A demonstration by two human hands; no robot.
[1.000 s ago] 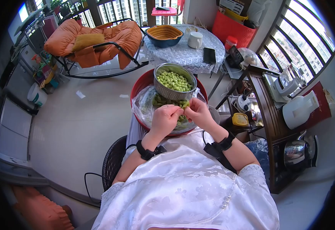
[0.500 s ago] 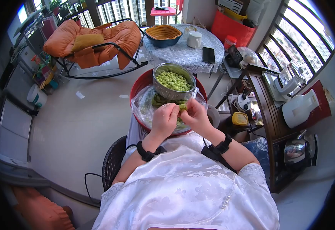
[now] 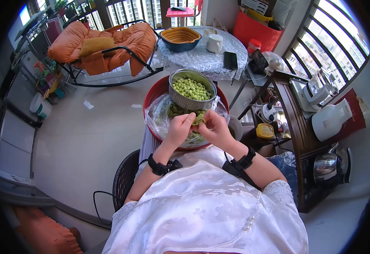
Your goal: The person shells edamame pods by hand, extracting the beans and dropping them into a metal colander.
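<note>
My left hand and my right hand meet over a red basin, fingers pinched around a green bean pod. The pod's lower part is partly hidden by my fingers. A clear plastic bag lines the basin and holds more green pods. Just beyond my hands, a perforated metal colander rests at the basin's far side, tilted slightly toward me. Shelled green beans fill much of it. Each wrist wears a black band.
Behind the basin, a cloth-covered round table carries a blue basin with an orange basket, a white mug and a black phone. A dark wooden shelf with appliances stands right. An orange rocking chair is far left.
My left hand has shifted slightly left and down, its thumb tip now higher against the pod. More of the pod shows between my fingers. The colander and basin stay put.
</note>
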